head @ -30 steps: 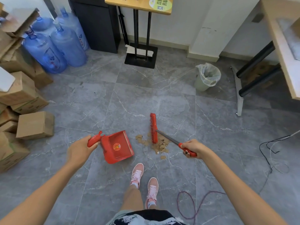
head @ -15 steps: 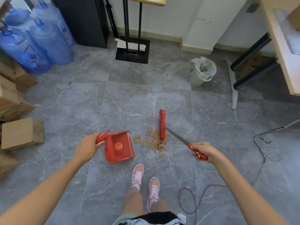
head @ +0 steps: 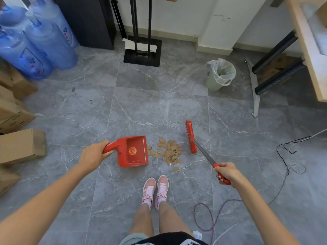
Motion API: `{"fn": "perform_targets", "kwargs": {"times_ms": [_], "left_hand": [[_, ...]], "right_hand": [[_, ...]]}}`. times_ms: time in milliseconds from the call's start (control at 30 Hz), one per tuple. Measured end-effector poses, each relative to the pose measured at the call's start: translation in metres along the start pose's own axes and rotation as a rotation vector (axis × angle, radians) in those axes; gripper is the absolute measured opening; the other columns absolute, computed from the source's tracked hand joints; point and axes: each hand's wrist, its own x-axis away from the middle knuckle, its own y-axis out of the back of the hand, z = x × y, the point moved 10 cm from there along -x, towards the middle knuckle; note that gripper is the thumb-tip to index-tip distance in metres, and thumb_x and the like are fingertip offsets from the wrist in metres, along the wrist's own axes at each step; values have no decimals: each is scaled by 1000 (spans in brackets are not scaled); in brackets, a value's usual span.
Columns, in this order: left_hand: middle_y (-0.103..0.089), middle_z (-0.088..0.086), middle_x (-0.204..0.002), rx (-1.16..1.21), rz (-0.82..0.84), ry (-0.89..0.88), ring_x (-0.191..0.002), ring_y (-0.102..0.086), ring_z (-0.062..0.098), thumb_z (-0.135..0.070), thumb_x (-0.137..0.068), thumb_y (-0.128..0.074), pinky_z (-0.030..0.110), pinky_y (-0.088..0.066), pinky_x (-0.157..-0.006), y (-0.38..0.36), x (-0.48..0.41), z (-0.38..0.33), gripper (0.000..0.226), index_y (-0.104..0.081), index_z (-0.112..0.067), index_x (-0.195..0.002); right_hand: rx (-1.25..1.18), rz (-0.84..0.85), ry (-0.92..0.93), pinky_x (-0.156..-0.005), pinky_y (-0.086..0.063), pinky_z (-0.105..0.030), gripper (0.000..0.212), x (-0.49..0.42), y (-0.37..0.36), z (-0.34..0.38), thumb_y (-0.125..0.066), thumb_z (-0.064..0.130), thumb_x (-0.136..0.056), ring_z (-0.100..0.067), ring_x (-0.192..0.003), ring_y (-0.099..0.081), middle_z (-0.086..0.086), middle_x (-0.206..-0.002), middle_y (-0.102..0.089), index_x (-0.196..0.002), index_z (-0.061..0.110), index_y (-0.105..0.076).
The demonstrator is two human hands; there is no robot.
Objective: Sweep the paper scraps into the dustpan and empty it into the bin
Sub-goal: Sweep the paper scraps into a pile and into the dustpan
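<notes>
Paper scraps (head: 169, 152): brown bits in a loose heap on the grey tiled floor (head: 159, 110), just ahead of my pink shoes (head: 155, 190), between dustpan and brush.
Dustpan (head: 135, 152): red, low at the floor, open mouth turned right toward the heap; the leftmost scraps sit right at its lip, and none are inside that I can see.
Left hand (head: 93, 155): fingers wrapped round the dustpan's red handle, a firm grip.
Brush (head: 191, 137): red head just right of the heap, long side facing it, with a small gap to the nearest scraps; I can't tell whether the bristles touch the floor.
Right hand (head: 228, 173): closed round the red grip at the end of the brush's metal shaft.
Bin (head: 220, 75): pale green with a clear bag liner, well apart from the heap, up and to the right by the counter (head: 307, 50) legs.
Around me: blue water bottles (head: 44, 41) and cardboard boxes (head: 21, 145) on the left, loose cables (head: 290, 156) on the right.
</notes>
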Motion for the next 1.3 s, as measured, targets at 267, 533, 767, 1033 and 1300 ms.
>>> {"fn": "perform_targets", "kwargs": {"times_ms": [267, 533, 767, 1033, 1300], "left_hand": [[-69, 10, -78, -145, -40, -31, -76, -66, 33, -40, -87, -64, 31, -36, -56, 17, -16, -18, 28, -61, -14, -98], [-64, 10, -65, -167, -81, -80, -58, -61, 33, -37, -83, -69, 29, -32, -51, 18, -10, -28, 32, -58, -8, -85], [-54, 0, -63, -160, 10, -147, -56, -46, 21, -47, -86, -62, 30, -33, -53, 7, -30, -58, 36, -57, -11, -88], [-62, 4, -69, -262, 48, -210, -62, -58, 25, -49, -89, -57, 29, -37, -56, 13, -43, -71, 36, -58, -13, -93], [-62, 8, -67, -186, 29, -178, -57, -46, 22, -47, -89, -57, 31, -38, -56, 18, -45, -61, 38, -57, -10, -91]], "right_hand": [[55, -22, -102, -31, -36, -14, 14, -38, 0, -54, -46, 0, -93, -10, -23, -33, -6, -46, -42, -80, 2, -52], [128, 65, -148, -29, -39, -16, 20, -33, -7, -90, -40, 1, -95, -11, -22, -38, -12, -55, -45, -76, 3, -43], [188, 197, -272, -33, -48, -25, 12, -36, 2, -90, -42, -1, -93, -21, -39, -53, -21, -68, -52, -82, 3, -42], [206, 208, -298, -31, -40, -16, 15, -46, -20, -88, -45, 3, -94, -14, -29, -45, -12, -57, -48, -79, 1, -46], [181, 147, -259, -29, -35, -13, 20, -46, -54, -80, -45, 2, -94, -14, -21, -44, -10, -42, -48, -74, -1, -45]]}}
